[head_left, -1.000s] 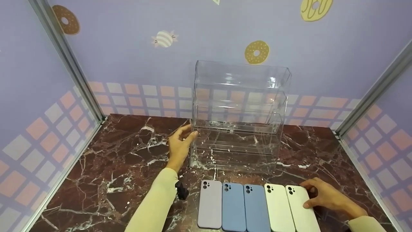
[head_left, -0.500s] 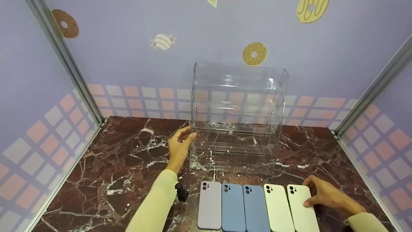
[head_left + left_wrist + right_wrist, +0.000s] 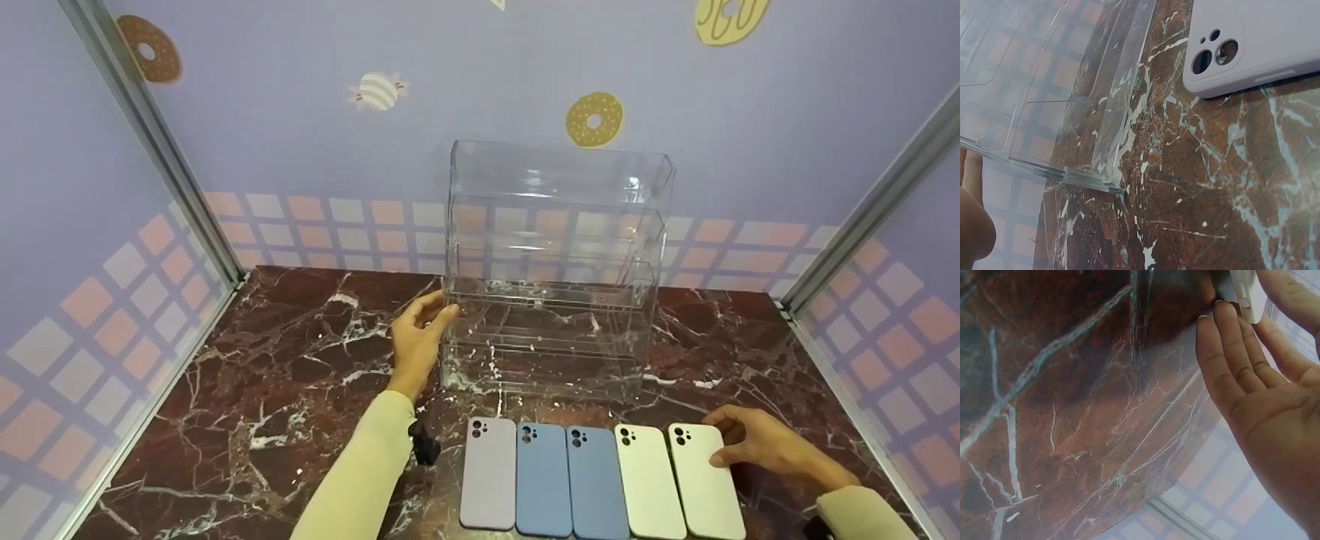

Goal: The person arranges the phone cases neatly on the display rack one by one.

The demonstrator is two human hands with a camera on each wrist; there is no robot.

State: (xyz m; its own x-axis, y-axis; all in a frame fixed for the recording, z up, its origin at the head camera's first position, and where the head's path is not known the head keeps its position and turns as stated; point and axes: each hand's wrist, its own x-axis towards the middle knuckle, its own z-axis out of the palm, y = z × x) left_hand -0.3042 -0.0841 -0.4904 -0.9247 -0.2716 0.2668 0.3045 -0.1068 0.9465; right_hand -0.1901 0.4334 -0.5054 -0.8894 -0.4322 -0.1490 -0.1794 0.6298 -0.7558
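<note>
At the left side of a clear tiered display rack, my left hand grips the edge, thumb in front and fingers reaching behind. Part of that hand shows beside the rack's clear edge in the left wrist view. My right hand pinches the right long edge of the rightmost white phone case. In the right wrist view a corner of this case sits between thumb and fingers. To its left lie another white case, two blue cases and a lilac case.
The rack stands on a dark red marbled tabletop, close to the patterned back wall. Metal corner posts and side walls bound the table. A black wrist camera sits on the left sleeve.
The rightmost white case has shifted slightly away from me with my right hand, and a thin gap now parts it from its neighbour. My left hand stays at the rack.
</note>
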